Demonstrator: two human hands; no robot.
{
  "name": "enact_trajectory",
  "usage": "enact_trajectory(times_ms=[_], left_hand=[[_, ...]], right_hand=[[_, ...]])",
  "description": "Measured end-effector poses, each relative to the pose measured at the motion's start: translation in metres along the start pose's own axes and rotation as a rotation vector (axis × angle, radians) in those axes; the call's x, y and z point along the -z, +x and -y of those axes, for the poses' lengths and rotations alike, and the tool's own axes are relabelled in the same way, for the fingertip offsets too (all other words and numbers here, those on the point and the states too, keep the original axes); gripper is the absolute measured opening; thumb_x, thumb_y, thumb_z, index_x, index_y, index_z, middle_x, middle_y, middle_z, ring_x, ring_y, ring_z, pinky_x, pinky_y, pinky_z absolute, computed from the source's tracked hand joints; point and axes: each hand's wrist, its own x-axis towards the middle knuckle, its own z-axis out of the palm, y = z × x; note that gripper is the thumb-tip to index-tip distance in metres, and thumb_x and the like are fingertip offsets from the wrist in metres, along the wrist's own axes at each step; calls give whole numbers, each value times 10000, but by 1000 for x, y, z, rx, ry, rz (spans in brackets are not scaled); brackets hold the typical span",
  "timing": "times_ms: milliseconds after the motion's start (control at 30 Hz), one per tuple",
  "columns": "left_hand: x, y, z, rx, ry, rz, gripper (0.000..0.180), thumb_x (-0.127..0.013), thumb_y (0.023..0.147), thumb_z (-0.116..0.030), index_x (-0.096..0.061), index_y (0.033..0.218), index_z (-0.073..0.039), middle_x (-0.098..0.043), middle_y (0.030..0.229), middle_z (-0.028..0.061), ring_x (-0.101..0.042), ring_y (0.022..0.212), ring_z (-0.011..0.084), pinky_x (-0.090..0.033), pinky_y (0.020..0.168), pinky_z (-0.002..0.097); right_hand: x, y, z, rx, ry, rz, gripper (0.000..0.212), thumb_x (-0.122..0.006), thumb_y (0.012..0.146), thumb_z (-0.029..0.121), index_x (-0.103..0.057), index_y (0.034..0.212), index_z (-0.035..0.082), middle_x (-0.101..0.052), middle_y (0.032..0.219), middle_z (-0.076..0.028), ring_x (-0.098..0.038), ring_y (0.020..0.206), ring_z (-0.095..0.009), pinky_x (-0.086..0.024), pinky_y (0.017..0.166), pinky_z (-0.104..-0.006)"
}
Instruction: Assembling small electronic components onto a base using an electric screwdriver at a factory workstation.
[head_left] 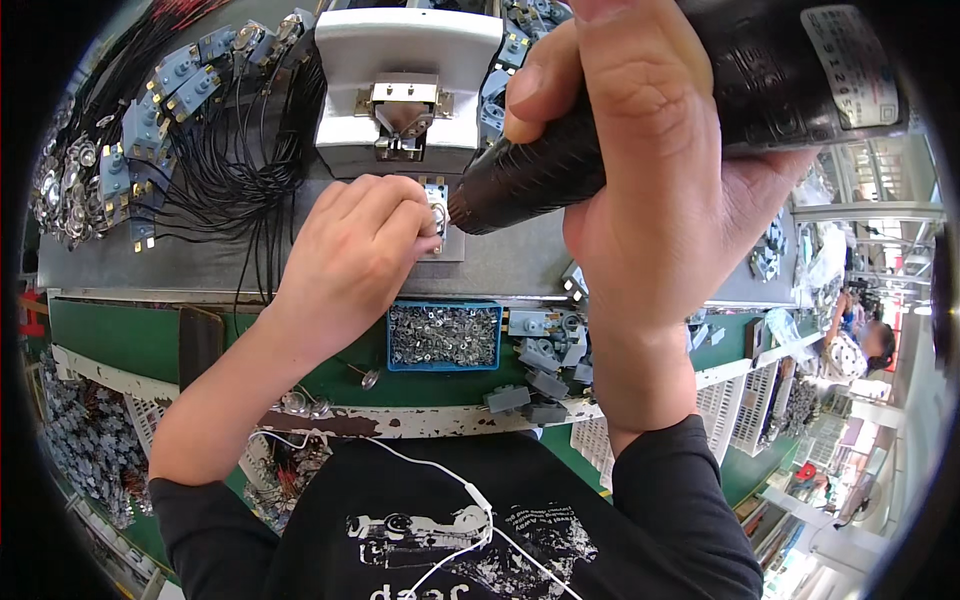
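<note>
My right hand [650, 170] is wrapped round a thick black electric screwdriver [545, 170], which slants down to the left. Its nose points at a small part with brass tabs [438, 196] on a flat metal plate [452, 248]; whether the bit touches it is hidden. From the other side, my left hand [355, 245] closes its bent fingers on this part and covers much of it. Just behind stands a white metal machine head [408, 45] with a metal clamp-like piece [405, 105] on its front.
A blue box of small metal pieces [445, 338] stands at the bench's near edge, with grey plastic switches [545, 355] beside it. Black wires [235, 190] joined to grey-blue switches [165, 95] lie at left. A white cable [440, 465] hangs before me. Another person [855, 350] is far right.
</note>
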Motion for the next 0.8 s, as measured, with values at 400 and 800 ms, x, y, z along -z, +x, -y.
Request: enact_trajectory(times_ms=[400,800], left_hand=[[-4,0,8,145,-165,80,267,-799,811,-110,-605,990,-67,-590,1063,78,-617,1012,308,-475,876,433],[-3,-1,5,192,-178,92,389,-794,828,-113,-591,1153,-48,-585,1116,111,-612,1070,342,-482,908,448]], right_hand=[[7,-4,8,-77,-39,117,578,-609,997,-24,-320,1497,0,-659,1134,-197,-699,919,-218,-584,776,-344],[6,-1,6,-154,-66,250,555,-572,1029,-3,-307,1516,-6,-657,1210,-230,-706,985,-247,-592,835,-373]])
